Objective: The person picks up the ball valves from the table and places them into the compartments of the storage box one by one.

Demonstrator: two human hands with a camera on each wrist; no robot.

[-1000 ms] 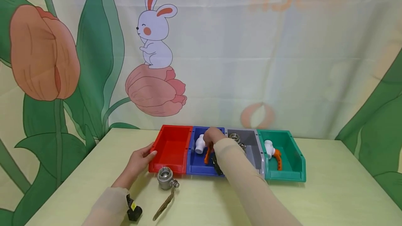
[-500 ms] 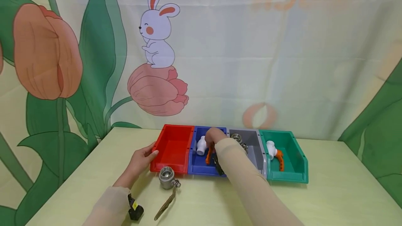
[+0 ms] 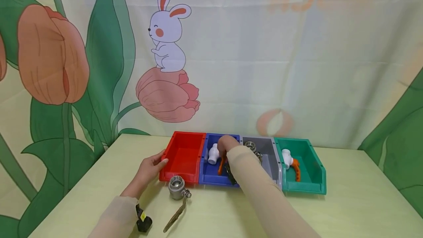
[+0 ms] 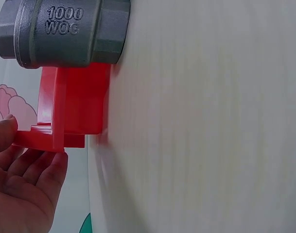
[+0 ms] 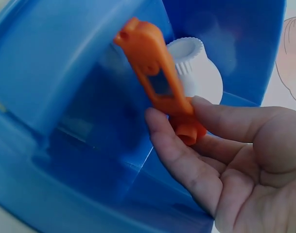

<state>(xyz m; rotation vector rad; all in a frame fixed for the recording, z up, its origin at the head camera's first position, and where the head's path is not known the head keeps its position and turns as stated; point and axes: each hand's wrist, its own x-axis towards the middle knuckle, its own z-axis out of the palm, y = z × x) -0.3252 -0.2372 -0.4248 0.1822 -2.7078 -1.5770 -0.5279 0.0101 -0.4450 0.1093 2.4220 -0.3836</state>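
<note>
My left hand (image 3: 150,168) holds the left side of a red bin (image 3: 183,159). In the left wrist view, the thumb lies on one side of the bin's rim (image 4: 36,140) and the fingers on the other. My right hand (image 5: 254,160) reaches into the blue bin (image 5: 104,97) and pinches the orange handle (image 5: 157,68) of a white plastic ball valve (image 5: 206,80) between thumb and fingers. From the head view, the right hand and sleeve partly cover this white valve (image 3: 213,154). A metal ball valve (image 3: 177,188) with a long brownish lever stands before the red bin.
A grey bin (image 3: 269,157) with metal valve parts (image 3: 251,146) adjoins the blue one. Rightmost is a green bin (image 3: 307,168) holding another white valve (image 3: 286,158) with an orange handle. Behind the table (image 3: 357,194) hangs a printed curtain (image 3: 231,65).
The whole head view has shifted slightly, so the scene sits a little further right. Both hands keep their holds, with no clear movement of the bins or valves.
</note>
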